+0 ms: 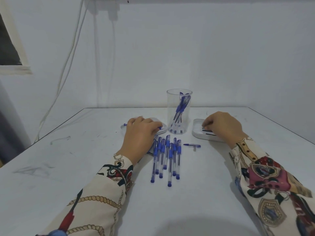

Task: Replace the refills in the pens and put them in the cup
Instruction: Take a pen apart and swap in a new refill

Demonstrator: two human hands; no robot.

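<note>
a tall clear plastic cup (179,114) stands at the far middle of the white table (68,167), and a few blue-grip pens (180,108) already lean inside it, so part of the job looks done. most of it is left: a row of clear-barrelled pens with blue grips and caps (166,157) lies side by side on the table just near of the cup, apparently waiting their turn.

the left hand (139,133) rests over a shallow white tray (162,131) to the left of the cup, fingers curled round a slim blue-tipped pen part (159,128) that pokes out on both sides of the hand; it appears to hold it. the right hand (223,126) reaches into a second shallow white tray (197,133) to the right of the cup, fingertips bent down onto thin dark refills (208,133) lying there; whether it has pinched one yet i cannot tell.

a loose blue pen cap (192,145) lies on the table between the pen row and the right tray. my guess is one pen is mid-swap.
</note>
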